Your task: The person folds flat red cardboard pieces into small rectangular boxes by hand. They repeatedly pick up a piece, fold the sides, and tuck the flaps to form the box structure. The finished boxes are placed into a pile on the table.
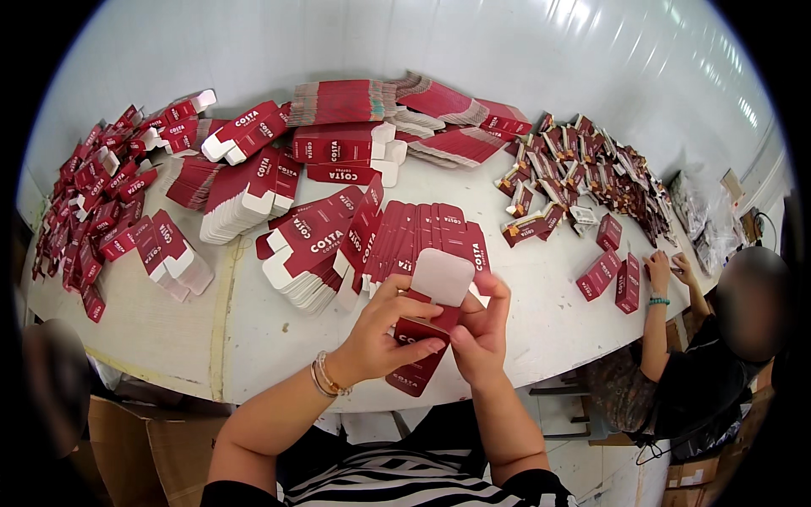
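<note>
Near the front edge of the white table, both my hands hold a small dark red carton (416, 372). Its pale inner flap (443, 277) stands up at the top. My left hand (390, 328) grips the carton's left side, fingers bent over the upper part and thumb across the front. The fingers of my right hand (481, 334) close round its right side, with the thumb at the front edge. Just beyond lie flat red carton blanks (422, 241), fanned out, beside another stack of blanks (312, 241) to the left.
A heap of folded red cartons (93, 203) covers the table's left end. More stacked blanks (342, 103) lie along the wall. At right, a pile of small brown packs (591, 165) and several red boxes (599, 275) lie before a co-worker (676, 363). An open cardboard box (190, 452) stands below left.
</note>
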### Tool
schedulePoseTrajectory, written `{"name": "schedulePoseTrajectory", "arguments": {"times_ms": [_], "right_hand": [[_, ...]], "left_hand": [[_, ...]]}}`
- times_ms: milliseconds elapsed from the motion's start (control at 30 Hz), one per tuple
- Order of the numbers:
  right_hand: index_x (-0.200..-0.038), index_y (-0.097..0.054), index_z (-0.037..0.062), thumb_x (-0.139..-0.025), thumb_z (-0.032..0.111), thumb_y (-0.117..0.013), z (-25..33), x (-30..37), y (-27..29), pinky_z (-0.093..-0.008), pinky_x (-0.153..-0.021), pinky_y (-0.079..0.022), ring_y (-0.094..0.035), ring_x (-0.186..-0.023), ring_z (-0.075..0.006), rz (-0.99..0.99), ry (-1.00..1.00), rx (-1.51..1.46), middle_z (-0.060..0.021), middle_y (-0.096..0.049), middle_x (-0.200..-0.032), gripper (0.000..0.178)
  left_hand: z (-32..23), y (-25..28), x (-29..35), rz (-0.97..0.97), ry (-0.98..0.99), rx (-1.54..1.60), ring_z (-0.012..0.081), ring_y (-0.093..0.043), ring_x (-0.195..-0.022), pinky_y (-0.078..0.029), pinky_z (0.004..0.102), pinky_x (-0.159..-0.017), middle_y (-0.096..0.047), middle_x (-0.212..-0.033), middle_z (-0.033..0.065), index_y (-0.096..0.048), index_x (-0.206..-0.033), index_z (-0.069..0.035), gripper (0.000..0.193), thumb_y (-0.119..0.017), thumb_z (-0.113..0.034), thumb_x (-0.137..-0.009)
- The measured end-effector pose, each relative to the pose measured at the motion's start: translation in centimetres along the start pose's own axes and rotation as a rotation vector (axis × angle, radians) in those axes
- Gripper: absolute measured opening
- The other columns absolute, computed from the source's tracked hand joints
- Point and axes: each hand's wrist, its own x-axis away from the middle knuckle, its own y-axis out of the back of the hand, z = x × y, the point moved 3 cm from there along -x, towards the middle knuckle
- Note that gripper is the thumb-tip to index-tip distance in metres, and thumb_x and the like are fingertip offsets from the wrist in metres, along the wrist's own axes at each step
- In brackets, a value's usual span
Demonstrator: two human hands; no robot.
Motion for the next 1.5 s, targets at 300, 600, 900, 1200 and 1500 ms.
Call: {"name": "schedulePoseTrajectory", "arguments": {"times_ms": [300,600,900,1200,1500], "right_hand": [[-0.117,-0.049,-0.0061,-0.092,0.021,-0.044,0.2,-1.9,2.1,-0.0359,-0.091,-0.042,-0.054,-0.104,-0.0224,-0.032,-0.446,-0.193,-0.0149,-0.057,-0.112,0.037],[-0.122,-0.049,-0.0044,-0.084,-0.004,-0.046,2.9,-1.7,1.3,-0.0313,-0.091,-0.043,-0.054,-0.104,-0.0168,0.163,-0.39,0.197,-0.0127,-0.058,-0.114,0.038],[-0.114,-0.057,-0.0043,-0.087,0.002,-0.052,3.3,-2.2,1.2,-0.0273,-0.089,-0.044,-0.054,-0.105,-0.016,0.133,-0.543,0.072,-0.0144,-0.055,-0.12,0.029],[-0.114,-0.059,0.0004,-0.081,-0.002,-0.058,4.1,-2.0,0.4,-0.0245,-0.08,-0.048,-0.062,-0.091,-0.0139,0.241,-0.242,0.611,-0.0127,-0.063,-0.108,0.033],[-0.121,-0.054,0.0033,-0.077,0.013,-0.066,4.4,-1.8,-0.5,-0.0356,-0.091,-0.043,-0.055,-0.108,-0.0315,0.427,-0.1,0.825,-0.0176,-0.05,-0.125,0.046]], "left_hand": [[-0.2,0.0,-0.4,0.061,-0.086,-0.13,0.0274,-0.052,-0.094,-0.044,0.033,-0.082,-0.048,-0.106,0.0128,-0.058,-0.1,-0.009,0.035,-0.076,-0.014,-0.069],[-0.5,-0.2,-0.2,0.103,-0.035,-0.051,0.0293,-0.054,-0.098,-0.046,0.0346,-0.082,-0.05,-0.11,0.0153,-0.059,-0.099,-0.01,0.039,-0.079,-0.015,-0.066],[-0.8,-0.3,-0.2,0.098,-0.061,-0.108,0.029,-0.055,-0.092,-0.048,0.0339,-0.08,-0.051,-0.105,0.0148,-0.056,-0.095,-0.006,0.037,-0.078,-0.017,-0.067],[1.0,-0.9,1.6,0.053,0.099,0.209,0.0158,-0.053,-0.091,-0.046,0.029,-0.076,-0.049,-0.104,0.0112,-0.033,-0.109,-0.007,0.065,-0.081,-0.013,-0.066],[0.8,-0.8,1.0,0.03,0.218,0.255,0.0149,-0.052,-0.097,-0.047,0.031,-0.081,-0.046,-0.108,0.0092,-0.027,-0.11,-0.008,0.072,-0.081,-0.005,-0.063]]}}
